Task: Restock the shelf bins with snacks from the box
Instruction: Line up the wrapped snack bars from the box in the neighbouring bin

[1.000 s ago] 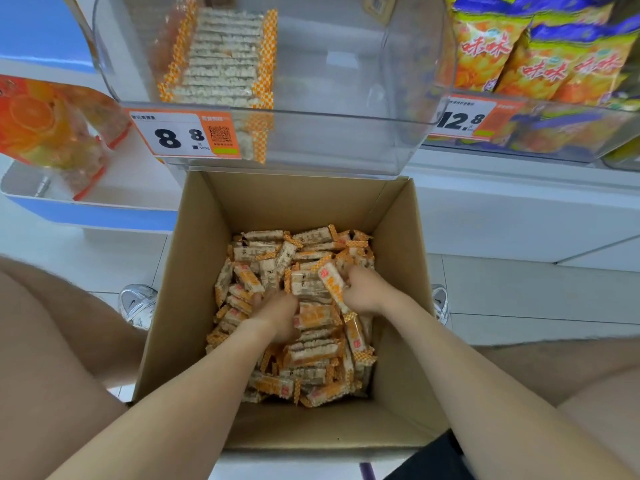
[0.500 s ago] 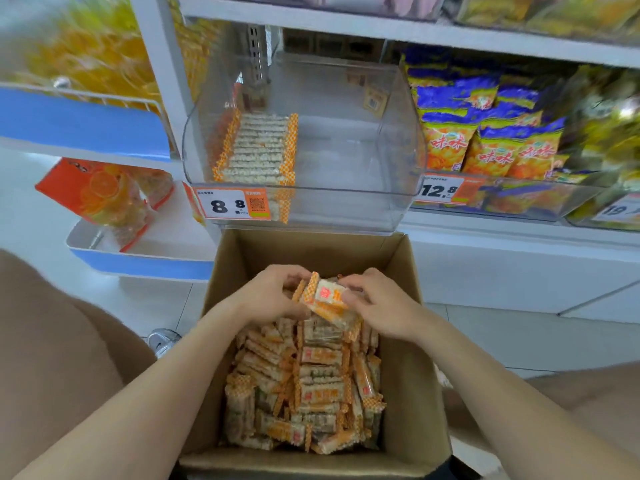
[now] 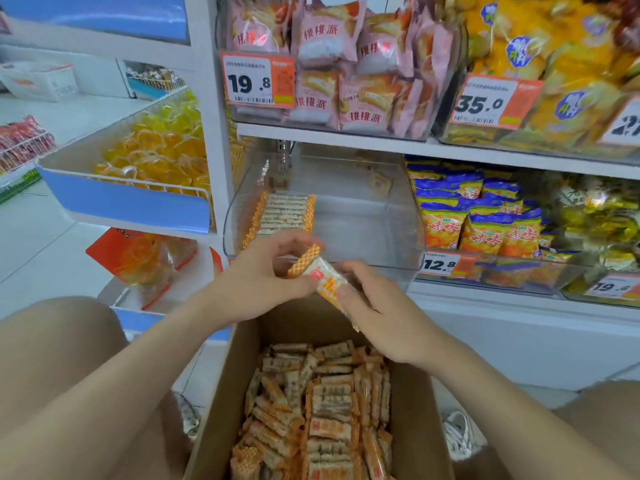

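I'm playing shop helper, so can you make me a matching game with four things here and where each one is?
Things:
1 snack packet
2 cardboard box
3 clear bin
4 pink packets

Places:
A on the shelf above the clear bin
B held by the left hand and right hand
C below the hands, holding loose snacks
D middle shelf, one row of snacks at its left

Pairs: 1-B, 2-C, 3-D, 4-A

The left hand (image 3: 256,282) and right hand (image 3: 381,317) have lifted snack bars (image 3: 327,282) out of the box (image 3: 225,393), up toward the bin (image 3: 363,209) at 12 o'clock.
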Demonstrator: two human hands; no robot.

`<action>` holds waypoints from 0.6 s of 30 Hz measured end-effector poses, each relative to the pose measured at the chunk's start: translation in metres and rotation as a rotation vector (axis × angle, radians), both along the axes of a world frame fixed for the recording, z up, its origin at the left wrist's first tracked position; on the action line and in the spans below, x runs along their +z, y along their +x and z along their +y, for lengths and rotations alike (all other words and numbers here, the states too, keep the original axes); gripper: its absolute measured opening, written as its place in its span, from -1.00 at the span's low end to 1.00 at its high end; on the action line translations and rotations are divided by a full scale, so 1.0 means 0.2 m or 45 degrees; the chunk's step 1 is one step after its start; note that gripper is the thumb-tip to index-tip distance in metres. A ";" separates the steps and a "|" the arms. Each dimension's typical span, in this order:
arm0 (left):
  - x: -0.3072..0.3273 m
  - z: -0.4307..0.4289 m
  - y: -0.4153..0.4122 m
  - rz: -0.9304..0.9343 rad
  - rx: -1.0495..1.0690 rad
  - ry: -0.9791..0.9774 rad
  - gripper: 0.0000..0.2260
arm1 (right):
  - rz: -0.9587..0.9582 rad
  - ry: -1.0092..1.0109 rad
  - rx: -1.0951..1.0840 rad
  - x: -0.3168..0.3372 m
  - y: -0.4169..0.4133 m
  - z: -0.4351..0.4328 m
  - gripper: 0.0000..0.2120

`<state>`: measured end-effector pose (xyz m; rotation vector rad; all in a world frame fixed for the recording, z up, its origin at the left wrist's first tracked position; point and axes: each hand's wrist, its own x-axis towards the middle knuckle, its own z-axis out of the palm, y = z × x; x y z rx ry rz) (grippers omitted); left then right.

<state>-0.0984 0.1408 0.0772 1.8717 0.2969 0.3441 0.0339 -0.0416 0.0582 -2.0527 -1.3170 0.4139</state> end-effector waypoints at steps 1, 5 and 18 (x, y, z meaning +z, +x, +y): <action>0.03 0.02 0.02 -0.034 0.041 -0.041 -0.58 | -0.029 0.029 -0.036 0.04 0.03 0.03 -0.67; 0.04 0.16 0.16 0.049 0.224 0.489 -0.62 | -0.355 0.118 -0.213 0.15 0.24 0.18 -0.65; -0.17 0.55 0.80 0.940 -0.267 1.254 -0.43 | -0.883 -0.683 -0.283 -0.16 0.88 0.87 -0.52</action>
